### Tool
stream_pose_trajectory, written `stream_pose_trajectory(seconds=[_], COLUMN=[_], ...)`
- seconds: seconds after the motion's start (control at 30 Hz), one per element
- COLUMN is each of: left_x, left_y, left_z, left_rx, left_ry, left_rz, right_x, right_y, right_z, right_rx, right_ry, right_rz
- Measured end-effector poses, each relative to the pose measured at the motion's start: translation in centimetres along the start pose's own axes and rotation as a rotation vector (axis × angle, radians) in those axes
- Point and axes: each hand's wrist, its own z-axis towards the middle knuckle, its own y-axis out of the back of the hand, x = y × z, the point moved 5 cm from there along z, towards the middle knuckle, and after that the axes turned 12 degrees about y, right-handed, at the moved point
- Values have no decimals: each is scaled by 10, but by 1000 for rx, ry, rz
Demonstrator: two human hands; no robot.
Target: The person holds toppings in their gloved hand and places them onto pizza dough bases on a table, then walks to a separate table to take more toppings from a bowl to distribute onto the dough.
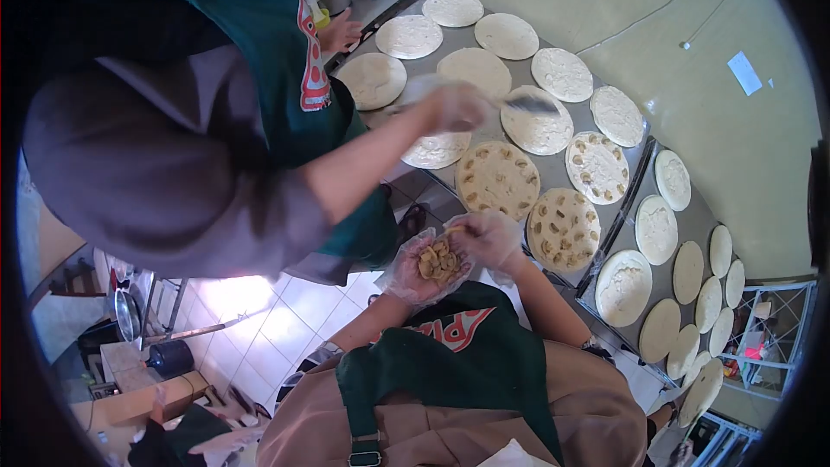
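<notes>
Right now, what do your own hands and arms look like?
Left hand and right hand: both in loose, clear, wrinkled plastic gloves. Forearms uncovered; brown fabric sleeves end near the elbows.

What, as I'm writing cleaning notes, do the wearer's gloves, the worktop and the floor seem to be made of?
Gloves: probably thin, clear plastic; skin shows through, and the film wrinkles loosely.
Worktop: likely metal, perhaps stainless steel, satin finish; it looks smooth and evenly grey.
Floor: glossy tile, ceramic by its look; pale squares meet at grout lines and light glares off them.
</notes>
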Motion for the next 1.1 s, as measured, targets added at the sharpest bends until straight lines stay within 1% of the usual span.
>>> stream_pose_trajectory(seconds=[0.03, 0.07, 0.13, 0.17, 0.23, 0.27, 0.3, 0.33, 0.37, 0.43, 0.53, 0.67, 0.73, 0.77, 0.83, 0.9, 0.93, 0.97, 1.0, 1.07, 1.1], left_x=[1, 1, 2, 1, 0, 1, 2, 1, 0, 0, -1, -4, -3, -2, -1, -2, -1, 0, 1, 2, 3], left_y=[-2, -4, -13, -15, -13, -11, -10, -7, -5, -8, -5, 8, 4, 3, 1, 5, 5, 3, 4, 10, 16], left_z=[1, 0, -1, -3, -6, -9, -11, -15, -19, -27, -38, -45, -44, -44, -39, -31, -26, -24, -20, -12, -8], left_rx=[4, 5, -37, -36, -26, -18, -17, -44, -71, -81, -79, -88, -83, -126, -169, -188, -210, -250, -246, -167, -168], left_ry=[20, 20, 11, 18, 23, 26, 31, 5, -21, -36, -66, -112, -104, -113, -118, -87, -74, -86, -77, -44, -36], left_rz=[-43, -42, -45, -33, -60, -94, -94, -81, -67, -83, -106, -130, -90, -52, -20, -20, -26, -2, 4, 15, 19], right_x=[-14, -19, -32, -34, -38, -41, -43, -46, -50, -66, -93, -109, -103, -98, -60, -38, -26, -9, 2, 8, 9], right_y=[-1, 1, -3, 0, 3, 5, 7, 8, 8, 10, 9, 14, 12, 11, 8, 0, 1, 6, 7, -3, -8], right_z=[-6, -9, -18, -20, -24, -26, -28, -30, -32, -39, -46, -49, -46, -46, -31, -21, -17, -11, -6, -7, -10], right_rx=[-78, -78, -226, -230, -334, -338, -372, -406, -410, -525, -562, -550, -428, -440, -253, -62, -76, 37, 149, 133, 123], right_ry=[-157, -157, -390, -388, -426, -429, -422, -414, -414, -432, -404, -434, -512, -514, -491, -359, -362, -261, -159, -190, -215], right_rz=[279, 278, 1049, 1047, 1304, 1302, 1368, 1435, 1434, 1355, 1272, 1284, 1174, 1170, 1092, 864, 857, 437, 14, -25, -58])
